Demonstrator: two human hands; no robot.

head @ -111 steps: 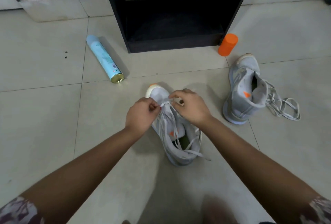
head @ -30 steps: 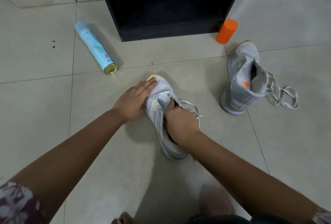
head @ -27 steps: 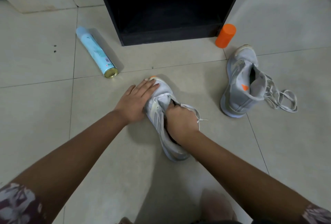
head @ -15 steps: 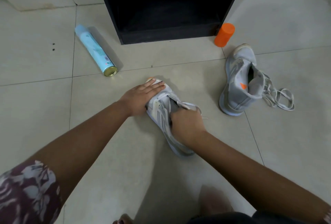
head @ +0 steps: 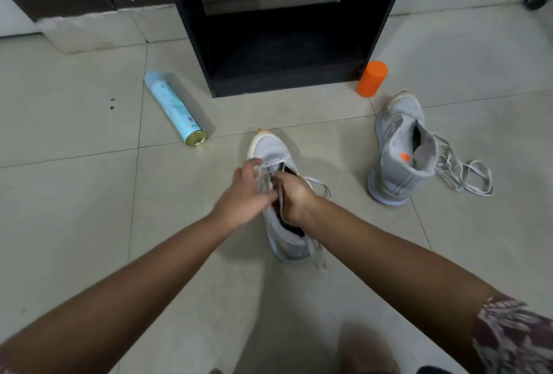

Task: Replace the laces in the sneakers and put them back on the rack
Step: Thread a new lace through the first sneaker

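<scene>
A light grey sneaker [head: 269,147] stands on the tiled floor in front of me, toe pointing at the black rack [head: 386,14]. My left hand [head: 244,195] curls over its left eyelet row and pinches the lace there. My right hand [head: 296,197] grips the right edge of the shoe's opening, fingers tucked inside. A loop of white lace [head: 321,183] hangs out to the right of that hand. The second grey sneaker [head: 395,158] stands to the right, with its loose lace [head: 462,171] heaped on the floor beside it.
A pale blue spray can [head: 173,107] lies on the floor at the left of the rack. An orange cylinder [head: 372,78] stands at the rack's right foot. My foot [head: 368,349] shows at the bottom edge.
My left hand has left the toe, where it lay flat, and now curls at the eyelets. The sneaker has come up from tilted to upright. My right hand stays at the opening.
</scene>
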